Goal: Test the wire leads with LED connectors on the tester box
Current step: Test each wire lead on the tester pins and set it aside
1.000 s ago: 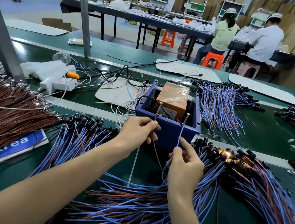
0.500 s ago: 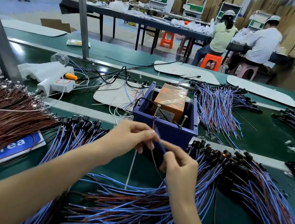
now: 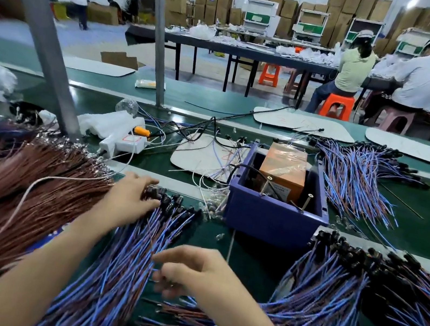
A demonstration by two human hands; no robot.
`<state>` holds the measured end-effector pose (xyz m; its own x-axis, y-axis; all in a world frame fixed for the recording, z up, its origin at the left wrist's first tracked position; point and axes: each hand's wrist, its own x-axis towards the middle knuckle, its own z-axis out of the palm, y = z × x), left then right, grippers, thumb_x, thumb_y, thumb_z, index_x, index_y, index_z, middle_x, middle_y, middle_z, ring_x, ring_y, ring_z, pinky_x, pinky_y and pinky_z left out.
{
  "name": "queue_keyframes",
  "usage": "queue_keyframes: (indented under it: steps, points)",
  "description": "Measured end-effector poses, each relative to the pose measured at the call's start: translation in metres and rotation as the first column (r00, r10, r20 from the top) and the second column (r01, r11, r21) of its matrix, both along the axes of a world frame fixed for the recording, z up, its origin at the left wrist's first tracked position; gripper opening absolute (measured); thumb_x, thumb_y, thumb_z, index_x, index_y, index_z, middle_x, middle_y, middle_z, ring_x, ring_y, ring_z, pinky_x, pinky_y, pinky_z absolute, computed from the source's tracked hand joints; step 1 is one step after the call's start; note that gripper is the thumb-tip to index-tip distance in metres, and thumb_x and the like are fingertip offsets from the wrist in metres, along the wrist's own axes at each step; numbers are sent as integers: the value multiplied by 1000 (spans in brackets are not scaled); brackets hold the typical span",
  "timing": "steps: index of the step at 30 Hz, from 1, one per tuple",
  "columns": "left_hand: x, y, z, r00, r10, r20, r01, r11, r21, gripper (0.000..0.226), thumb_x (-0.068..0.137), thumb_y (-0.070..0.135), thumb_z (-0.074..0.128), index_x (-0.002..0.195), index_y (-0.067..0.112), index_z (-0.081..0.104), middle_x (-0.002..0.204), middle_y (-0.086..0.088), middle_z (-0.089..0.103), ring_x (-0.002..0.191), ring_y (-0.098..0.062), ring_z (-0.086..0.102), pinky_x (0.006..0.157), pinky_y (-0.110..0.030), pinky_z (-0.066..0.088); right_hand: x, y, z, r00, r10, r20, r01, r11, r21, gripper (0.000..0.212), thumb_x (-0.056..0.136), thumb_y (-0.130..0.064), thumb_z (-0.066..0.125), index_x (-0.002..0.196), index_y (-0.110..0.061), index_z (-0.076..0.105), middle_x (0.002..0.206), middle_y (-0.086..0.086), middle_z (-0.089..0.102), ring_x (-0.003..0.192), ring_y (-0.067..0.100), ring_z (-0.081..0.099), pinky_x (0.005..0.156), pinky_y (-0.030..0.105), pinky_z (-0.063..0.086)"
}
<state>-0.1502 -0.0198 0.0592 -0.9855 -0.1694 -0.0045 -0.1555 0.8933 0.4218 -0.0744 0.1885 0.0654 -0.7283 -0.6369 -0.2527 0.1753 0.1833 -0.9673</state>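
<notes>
The purple tester box [image 3: 270,217] stands in the middle of the green belt with an orange unit [image 3: 284,166] and two upright metal posts inside. Left of it lies a pile of blue-and-brown wire leads [image 3: 115,274] with black LED connectors [image 3: 173,201] at the far end. My left hand [image 3: 128,199] is at those connectors, thumb and fingers on either side of one. My right hand [image 3: 189,272] hovers over the pile's loose ends with curled fingers. One thin wire lead [image 3: 152,240] runs between both hands. A second pile of leads [image 3: 358,286] lies right of the box.
A mass of brown wires [image 3: 19,187] fills the left. A white power strip [image 3: 126,142] and tangled cables lie behind. More blue leads [image 3: 353,177] sit beyond the box. Two grey posts [image 3: 40,28] rise from the belt. People sit at a far table.
Both hands have moved left and away from the tester box, carrying the lead over to the left pile. The camera view has swung left with them.
</notes>
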Motion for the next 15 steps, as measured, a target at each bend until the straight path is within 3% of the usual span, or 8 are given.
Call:
queue_keyframes:
  steps: [1, 3, 5, 8, 10, 15]
  points:
    - [-4, 6, 2, 1000, 22, 18, -22, 1000, 8, 48, 87, 28, 67, 133, 19, 53, 122, -15, 49, 112, -28, 54, 101, -31, 38, 6, -17, -5, 993, 27, 116, -18, 996, -83, 8, 91, -12, 62, 98, -15, 65, 82, 2, 67, 74, 14, 62, 71, 21, 55]
    - [-12, 15, 6, 997, 58, 49, -60, 998, 29, 43, 88, 25, 65, 129, 18, 56, 125, -16, 51, 113, -28, 53, 101, -30, 38, 17, -50, -20, 963, 5, 269, 53, 977, -208, 26, 80, -22, 75, 99, -11, 62, 86, 7, 66, 75, 15, 64, 72, 24, 56]
    - [-19, 24, 8, 994, 107, 32, -109, 993, 48, 35, 88, 17, 63, 123, 15, 61, 123, -14, 59, 115, -26, 55, 99, -30, 40, 21, -75, -31, 930, -139, 340, 249, 919, -306, 43, 64, -27, 81, 99, -9, 64, 90, 8, 67, 77, 16, 64, 72, 26, 55]
    - [-25, 33, 6, 979, 205, -5, -204, 976, 81, 30, 87, 4, 59, 113, 16, 68, 118, -13, 64, 113, -27, 58, 98, -31, 43, 20, -89, -38, 860, -312, 404, 467, 800, -377, 60, 47, -33, 84, 100, -13, 66, 93, 7, 73, 89, 23, 66, 91, 43, 52]
    - [-28, 35, 3, 964, 264, 5, -263, 957, 118, 31, 85, 1, 57, 108, 18, 70, 116, -14, 66, 112, -29, 58, 99, -32, 45, 20, -89, -40, 838, -332, 434, 508, 764, -398, 61, 44, -37, 84, 97, -12, 66, 88, 7, 72, 84, 22, 65, 86, 41, 52]
    - [-31, 33, 8, 906, 420, -58, -385, 872, 304, 33, 87, -2, 49, 111, 10, 69, 120, -17, 62, 115, -33, 53, 95, -31, 42, 27, -88, -43, 813, -367, 453, 538, 771, -341, 43, 52, -49, 83, 62, -18, 55, 67, 6, 56, 61, 13, 49, 60, 26, 40]
